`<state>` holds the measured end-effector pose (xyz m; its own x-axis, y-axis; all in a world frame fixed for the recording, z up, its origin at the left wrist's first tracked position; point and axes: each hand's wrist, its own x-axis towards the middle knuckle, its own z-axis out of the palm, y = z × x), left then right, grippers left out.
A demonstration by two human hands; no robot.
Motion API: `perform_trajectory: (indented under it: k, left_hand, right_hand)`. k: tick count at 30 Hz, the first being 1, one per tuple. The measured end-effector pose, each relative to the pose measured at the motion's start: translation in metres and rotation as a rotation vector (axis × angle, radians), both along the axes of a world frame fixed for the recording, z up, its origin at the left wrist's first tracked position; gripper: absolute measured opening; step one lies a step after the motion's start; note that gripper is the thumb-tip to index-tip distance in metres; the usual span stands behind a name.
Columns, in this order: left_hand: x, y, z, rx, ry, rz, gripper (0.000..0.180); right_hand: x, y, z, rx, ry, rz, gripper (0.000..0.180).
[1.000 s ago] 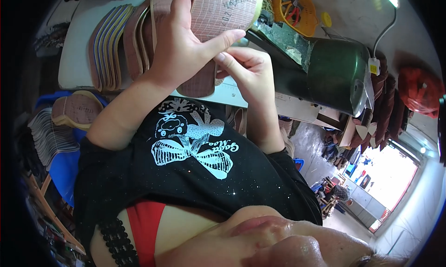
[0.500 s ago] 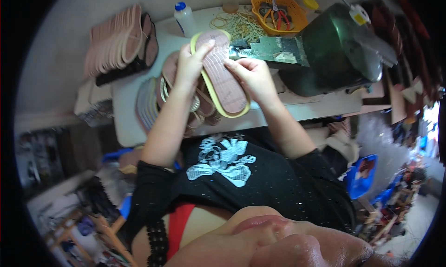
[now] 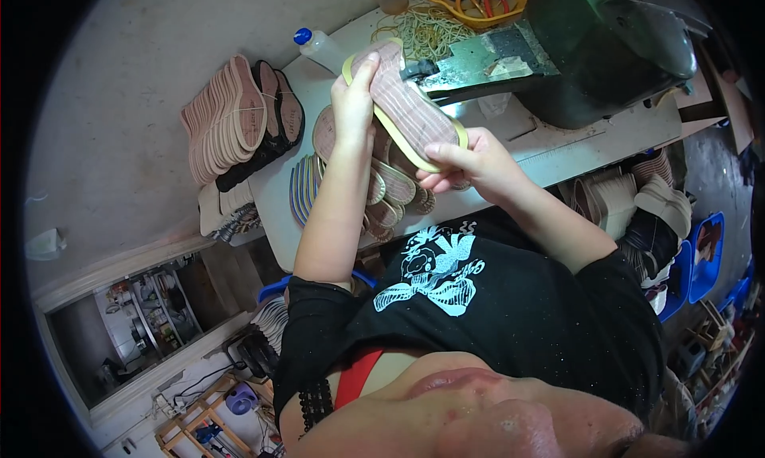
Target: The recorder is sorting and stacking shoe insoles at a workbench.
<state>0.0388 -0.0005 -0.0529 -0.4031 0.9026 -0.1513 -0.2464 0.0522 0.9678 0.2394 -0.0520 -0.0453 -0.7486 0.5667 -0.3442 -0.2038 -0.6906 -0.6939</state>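
A sandal sole (image 3: pixel 413 106) with a pink-brown lined face and a yellow edge is held up over the workbench in both hands. My left hand (image 3: pixel 353 99) grips its upper left side, thumb on the face. At its lower end my right hand (image 3: pixel 472 165) is closed, thumb on top and fingers beneath. The sole's far right edge lies close to the tip of a dark green machine arm (image 3: pixel 478 68); I cannot tell whether they touch. Partly hidden behind my left forearm, several sandal pieces (image 3: pixel 396 185) with light trim lie on the bench.
The machine's bulky body (image 3: pixel 606 52) takes up the right of the white bench (image 3: pixel 279 219). Behind are a blue-capped bottle (image 3: pixel 320 50), a heap of thin cords (image 3: pixel 434 32) and an orange basket (image 3: pixel 510 12) with pliers. Bundled soles (image 3: pixel 227 123) stand at left; blue bins (image 3: pixel 705 255) are at right.
My right hand has moved from the sole's right side down to its lower end. The sole is tilted more and nearer the machine arm. The whole view has shifted and turned.
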Motion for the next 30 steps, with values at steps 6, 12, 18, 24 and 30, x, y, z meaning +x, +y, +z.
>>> perform_trajectory:
  k: [6, 12, 18, 24, 30]
  left_hand:
    - [-0.028, 0.021, 0.012, -0.168, 0.346, -0.129, 0.05]
    - [-0.065, 0.046, 0.005, -0.009, 1.191, -0.225, 0.061]
    - [-0.066, 0.064, 0.04, 0.381, 1.215, -1.111, 0.042]
    - [-0.066, 0.072, 0.059, -0.012, 1.198, -1.282, 0.035]
    - [-0.064, 0.054, 0.063, -0.294, 0.874, -1.294, 0.031]
  right_hand:
    - [-0.031, 0.0, -0.006, 0.002, 0.048, -0.236, 0.027]
    - [-0.05, 0.012, -0.003, -0.009, 0.046, -0.263, 0.028]
    - [-0.057, 0.022, -0.001, 0.001, 0.075, -0.286, 0.03]
    - [-0.058, 0.027, -0.004, 0.065, 0.032, -0.294, 0.038]
    - [-0.054, 0.031, 0.003, 0.064, -0.002, -0.277, 0.04]
